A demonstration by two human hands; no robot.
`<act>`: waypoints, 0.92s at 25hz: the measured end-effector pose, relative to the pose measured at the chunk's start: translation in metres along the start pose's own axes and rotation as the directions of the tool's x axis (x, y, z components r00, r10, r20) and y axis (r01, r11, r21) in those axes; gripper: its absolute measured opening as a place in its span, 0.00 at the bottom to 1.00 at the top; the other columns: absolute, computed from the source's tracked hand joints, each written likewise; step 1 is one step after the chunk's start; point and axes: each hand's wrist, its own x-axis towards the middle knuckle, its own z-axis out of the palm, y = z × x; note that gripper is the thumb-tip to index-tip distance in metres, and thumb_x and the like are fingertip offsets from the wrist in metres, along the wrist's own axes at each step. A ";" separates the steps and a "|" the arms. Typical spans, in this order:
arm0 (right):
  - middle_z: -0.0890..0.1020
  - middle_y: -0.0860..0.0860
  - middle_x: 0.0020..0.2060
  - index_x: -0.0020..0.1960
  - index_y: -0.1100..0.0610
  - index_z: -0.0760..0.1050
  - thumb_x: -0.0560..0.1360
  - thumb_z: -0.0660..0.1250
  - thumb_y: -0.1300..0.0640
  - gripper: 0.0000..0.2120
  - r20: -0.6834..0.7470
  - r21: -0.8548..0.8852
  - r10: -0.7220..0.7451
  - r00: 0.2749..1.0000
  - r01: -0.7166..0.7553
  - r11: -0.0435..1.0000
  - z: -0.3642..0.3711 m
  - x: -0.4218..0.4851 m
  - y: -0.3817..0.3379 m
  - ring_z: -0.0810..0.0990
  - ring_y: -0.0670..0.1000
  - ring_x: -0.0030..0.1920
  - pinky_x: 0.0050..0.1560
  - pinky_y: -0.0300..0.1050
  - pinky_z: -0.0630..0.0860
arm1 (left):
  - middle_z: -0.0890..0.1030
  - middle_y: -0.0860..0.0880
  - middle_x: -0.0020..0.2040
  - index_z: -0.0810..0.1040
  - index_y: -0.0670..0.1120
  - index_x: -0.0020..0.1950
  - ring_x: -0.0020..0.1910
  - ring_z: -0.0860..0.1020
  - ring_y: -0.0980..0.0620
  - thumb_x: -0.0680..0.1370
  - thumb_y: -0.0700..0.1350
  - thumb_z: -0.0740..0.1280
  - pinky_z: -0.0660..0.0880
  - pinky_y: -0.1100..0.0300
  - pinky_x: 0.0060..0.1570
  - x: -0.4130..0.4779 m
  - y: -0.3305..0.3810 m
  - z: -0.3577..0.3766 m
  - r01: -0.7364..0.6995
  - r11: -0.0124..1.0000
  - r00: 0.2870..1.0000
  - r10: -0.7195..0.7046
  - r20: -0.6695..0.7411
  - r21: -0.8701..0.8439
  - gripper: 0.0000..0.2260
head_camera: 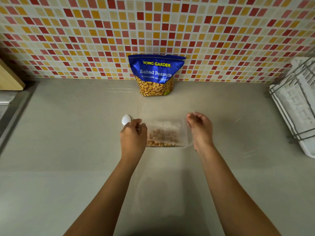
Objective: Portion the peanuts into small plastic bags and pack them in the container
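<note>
A clear plastic container [183, 133] sits on the counter between my hands, with small bags of peanuts [162, 135] inside. My left hand [133, 135] is closed at its left rim and my right hand [201, 128] is curled at its right rim. A faint see-through lid [167, 113] seems to span between them above the container; its edges are hard to make out. A white spoon [126, 119] pokes out just beyond my left fingers; whether I hold it is unclear. The blue Salted Peanuts bag [156, 74] stands upright against the tiled wall behind.
A white dish rack with a wire frame [296, 106] stands at the counter's right edge. A wooden board [9, 79] leans at the far left beside a metal sink rim [12, 113]. The grey counter [68, 142] stretches around the container.
</note>
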 end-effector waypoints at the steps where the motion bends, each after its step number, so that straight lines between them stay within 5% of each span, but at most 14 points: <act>1: 0.82 0.54 0.44 0.46 0.54 0.78 0.72 0.69 0.62 0.04 -0.018 -0.083 -0.032 0.999 0.030 0.996 0.003 0.000 0.006 0.79 0.47 0.43 0.52 0.42 0.75 | 0.80 0.43 0.46 0.79 0.40 0.57 0.38 0.75 0.51 0.77 0.40 0.62 0.68 0.72 0.38 -0.002 -0.006 0.003 -0.042 0.997 0.999 0.044 -0.030 0.073 0.12; 4: 0.81 0.55 0.56 0.58 0.60 0.78 0.75 0.64 0.61 0.13 0.012 -0.358 -0.123 0.992 0.119 0.926 0.007 -0.003 0.016 0.79 0.50 0.55 0.57 0.34 0.69 | 0.79 0.37 0.45 0.80 0.36 0.52 0.41 0.77 0.40 0.76 0.38 0.62 0.72 0.55 0.41 -0.006 -0.021 0.012 -0.088 0.976 0.992 0.103 -0.066 0.197 0.10; 9: 0.79 0.57 0.60 0.63 0.63 0.74 0.77 0.62 0.61 0.15 0.118 -0.508 -0.123 0.985 0.166 0.845 0.008 0.003 0.026 0.78 0.52 0.60 0.50 0.24 0.61 | 0.66 0.47 0.25 0.68 0.37 0.32 0.23 0.62 0.50 0.74 0.34 0.60 0.58 0.60 0.24 -0.012 -0.032 0.015 -0.097 0.966 0.993 0.111 -0.043 0.240 0.10; 15: 0.78 0.58 0.60 0.64 0.61 0.73 0.78 0.61 0.59 0.16 0.204 -0.567 -0.152 0.967 0.243 0.787 0.005 0.010 0.035 0.77 0.54 0.59 0.53 0.30 0.64 | 0.58 0.51 0.25 0.60 0.42 0.33 0.25 0.57 0.51 0.75 0.34 0.57 0.52 0.60 0.25 -0.010 -0.032 0.016 -0.064 0.972 0.998 0.067 -0.008 0.227 0.12; 23: 0.74 0.59 0.62 0.67 0.59 0.68 0.80 0.57 0.56 0.17 0.305 -0.611 -0.272 0.913 0.406 0.679 0.000 -0.002 0.037 0.75 0.56 0.61 0.57 0.36 0.66 | 0.69 0.40 0.31 0.70 0.36 0.37 0.30 0.65 0.43 0.77 0.35 0.57 0.60 0.56 0.32 -0.010 -0.038 0.022 -0.054 0.966 0.998 0.062 -0.024 0.254 0.09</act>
